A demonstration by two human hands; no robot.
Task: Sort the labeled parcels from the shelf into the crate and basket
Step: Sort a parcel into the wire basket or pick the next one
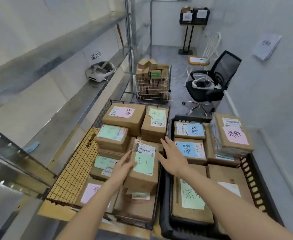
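placing step: left hand (125, 166) presses flat on the green-label parcel (143, 168) in the basket (76, 167); right hand (172, 157) hovers just beside it, fingers spread, holding nothing — next, likely release; reach to the shelf (83, 97).

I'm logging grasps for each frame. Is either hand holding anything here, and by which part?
The left hand touches the left side of the green-labeled parcel, fingers straight; no clear grip. The right hand, open, holds nothing.

The single head-worn wide-angle camera is looking forward and down from standing height, facing the wire basket (76, 170) and black crate (251, 181) close below, the room's far corner stretching beyond.
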